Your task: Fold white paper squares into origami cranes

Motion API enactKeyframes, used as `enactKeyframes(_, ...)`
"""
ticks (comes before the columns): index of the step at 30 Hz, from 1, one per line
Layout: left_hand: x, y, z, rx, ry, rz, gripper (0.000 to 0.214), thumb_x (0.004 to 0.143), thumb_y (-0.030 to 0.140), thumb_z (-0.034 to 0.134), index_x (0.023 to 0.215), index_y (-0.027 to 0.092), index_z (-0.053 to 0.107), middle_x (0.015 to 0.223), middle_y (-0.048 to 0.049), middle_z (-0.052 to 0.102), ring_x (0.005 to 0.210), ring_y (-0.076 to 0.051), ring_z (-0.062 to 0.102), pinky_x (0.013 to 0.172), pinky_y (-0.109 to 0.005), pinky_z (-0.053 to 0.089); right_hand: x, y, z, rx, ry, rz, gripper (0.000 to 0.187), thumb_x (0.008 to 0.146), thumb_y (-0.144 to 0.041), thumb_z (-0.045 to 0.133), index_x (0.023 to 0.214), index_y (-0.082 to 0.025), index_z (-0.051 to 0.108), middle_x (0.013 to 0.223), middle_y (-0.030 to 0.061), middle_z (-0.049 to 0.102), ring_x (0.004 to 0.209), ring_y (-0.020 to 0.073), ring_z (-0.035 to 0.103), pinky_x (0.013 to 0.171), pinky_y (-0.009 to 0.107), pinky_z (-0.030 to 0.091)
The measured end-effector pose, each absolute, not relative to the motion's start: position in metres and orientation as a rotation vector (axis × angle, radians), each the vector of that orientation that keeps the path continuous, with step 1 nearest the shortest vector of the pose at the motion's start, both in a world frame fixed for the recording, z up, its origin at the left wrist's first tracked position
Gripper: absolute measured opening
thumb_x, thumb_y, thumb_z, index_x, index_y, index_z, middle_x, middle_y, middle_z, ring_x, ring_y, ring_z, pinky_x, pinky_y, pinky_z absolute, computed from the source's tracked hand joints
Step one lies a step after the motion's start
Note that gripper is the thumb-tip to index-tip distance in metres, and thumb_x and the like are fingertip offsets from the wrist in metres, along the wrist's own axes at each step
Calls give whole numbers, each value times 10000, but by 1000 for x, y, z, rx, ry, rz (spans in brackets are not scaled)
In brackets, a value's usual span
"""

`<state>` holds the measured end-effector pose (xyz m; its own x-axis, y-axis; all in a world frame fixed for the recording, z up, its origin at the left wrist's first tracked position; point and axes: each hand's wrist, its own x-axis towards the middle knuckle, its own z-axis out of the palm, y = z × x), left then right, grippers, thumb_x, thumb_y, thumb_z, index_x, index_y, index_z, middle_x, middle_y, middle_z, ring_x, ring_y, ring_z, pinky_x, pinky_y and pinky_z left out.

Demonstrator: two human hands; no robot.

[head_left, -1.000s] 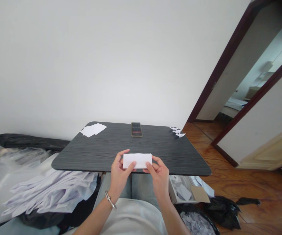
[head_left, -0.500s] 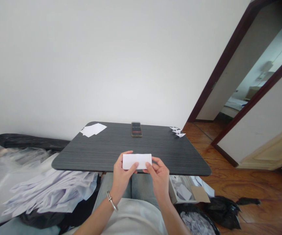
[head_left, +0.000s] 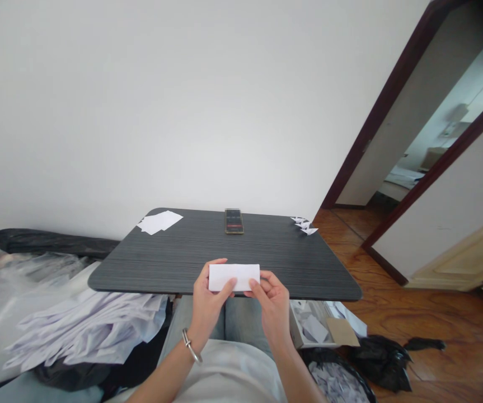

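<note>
A folded white strip of paper is held between both hands over the near edge of the dark table. My left hand grips its left end, thumb pressed on the front face and fingers behind. The right end is pinched by my right hand, its thumb on the lower edge. The fingertips behind the paper are hidden. Beyond it, at the table's far right corner, stand several small folded white paper pieces. Flat white sheets lie at the far left corner.
A phone lies at the table's back middle, near the white wall. Below on the right are an open box of papers, a black bag of paper scraps and another black bag. White papers are piled on the left.
</note>
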<state>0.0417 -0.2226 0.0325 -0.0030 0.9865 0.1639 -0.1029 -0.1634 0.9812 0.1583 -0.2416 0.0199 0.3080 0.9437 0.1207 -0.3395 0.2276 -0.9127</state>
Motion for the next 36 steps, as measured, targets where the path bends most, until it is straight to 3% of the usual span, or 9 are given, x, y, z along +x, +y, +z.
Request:
enactKeyframes(6, 42, -222, 33, 1219, 1045, 1434, 413, 671, 253, 654, 1040, 176, 487, 756, 9, 553, 627, -94, 500, 565, -171, 427, 159, -245, 22, -955, -852, 1008, 208, 683, -308, 666, 798, -154, 588, 649, 18, 708, 581, 153, 640, 534, 243, 530)
enactKeyframes(22, 44, -221, 37, 1188, 1041, 1396, 389, 669, 265, 648, 1020, 178, 506, 706, 22, 544, 572, -93, 489, 504, -170, 421, 161, -243, 25, -969, -834, 1087, 214, 690, -309, 661, 820, -155, 591, 640, 13, 704, 559, 149, 640, 525, 240, 524)
enactKeyframes(36, 42, -226, 45, 1249, 1037, 1415, 368, 668, 250, 649, 1003, 178, 514, 718, 23, 556, 596, -99, 498, 553, -178, 411, 163, -246, 28, -945, -855, 1088, 154, 704, -313, 648, 680, -161, 629, 591, -14, 669, 524, 128, 601, 498, 223, 504)
